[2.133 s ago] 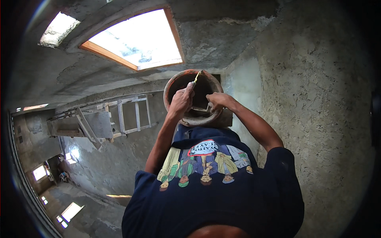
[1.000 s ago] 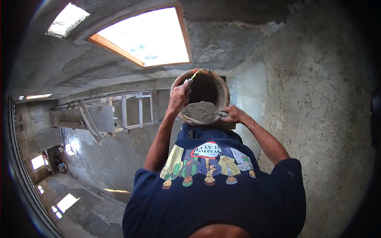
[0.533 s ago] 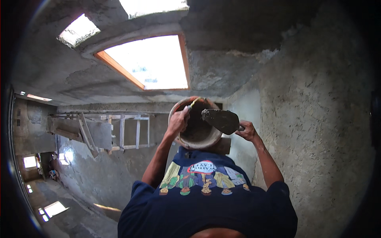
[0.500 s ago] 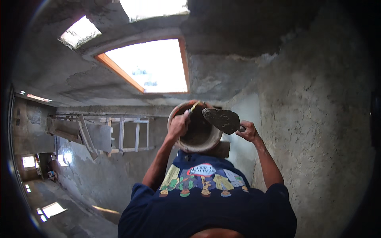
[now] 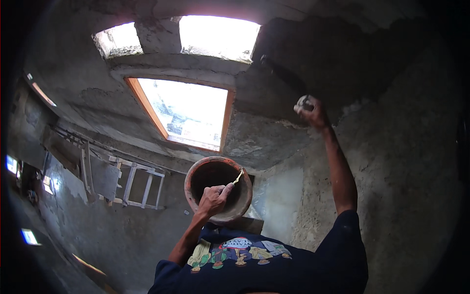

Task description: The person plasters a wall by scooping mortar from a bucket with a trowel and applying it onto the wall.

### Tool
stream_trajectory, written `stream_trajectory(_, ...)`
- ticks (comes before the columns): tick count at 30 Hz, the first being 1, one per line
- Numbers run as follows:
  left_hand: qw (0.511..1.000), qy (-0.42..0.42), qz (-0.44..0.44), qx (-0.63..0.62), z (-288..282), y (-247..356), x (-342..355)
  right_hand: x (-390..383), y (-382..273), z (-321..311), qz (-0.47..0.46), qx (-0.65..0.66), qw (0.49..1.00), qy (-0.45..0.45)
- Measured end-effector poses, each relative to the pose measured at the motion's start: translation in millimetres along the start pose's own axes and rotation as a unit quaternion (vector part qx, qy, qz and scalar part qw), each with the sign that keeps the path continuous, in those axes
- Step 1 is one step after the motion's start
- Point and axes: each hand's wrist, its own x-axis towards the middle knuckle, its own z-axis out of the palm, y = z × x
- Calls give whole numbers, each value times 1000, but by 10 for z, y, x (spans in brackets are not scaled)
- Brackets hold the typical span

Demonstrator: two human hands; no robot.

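My left hand [image 5: 214, 200] is closed round a pale yellow cord [image 5: 238, 177] that runs to the rim of a round bucket [image 5: 188, 185]. The bucket, its rim stained reddish, is tilted at my front; its inside is dark. High on the right, my right hand [image 5: 316, 113] grips the handle of a trowel [image 5: 285, 77]. The trowel's dark blade points up and left against a dark, wet-looking patch of mortar [image 5: 342, 61] on the wall. Whether the blade touches the wall or still carries mortar, I cannot tell.
Left of the trowel is a window opening with an orange wooden frame [image 5: 229, 115], with two smaller openings above it. A ladder-like wooden frame [image 5: 128, 183] and boards [image 5: 105, 179] stand low on the left. Rough grey wall [image 5: 391, 161] rises on my right.
My right hand has swung the mortar-laden trowel up from over the bucket to the wall. The view has shifted; my left hand still holds the bucket by its cord.
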Motion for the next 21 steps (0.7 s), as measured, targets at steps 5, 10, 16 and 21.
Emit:
stream_trajectory(5, 998, 33, 50, -3, -104, 40, -20, 911, -31, -327, -76, -109, 991, 25)
stream_trajectory(10, 999, 34, 21, 12, -127, -23, -2, 1286, -177, -361, 61, -47, 997, -23)
stream_trajectory(16, 999, 37, -17, 5, -103, -76, -32, 1600, -5, -519, 65, 12, 995, -72)
stream_trajectory(21, 999, 25, -42, 2, -68, -74, -22, 1757, 47, -609, 162, 94, 970, -156)
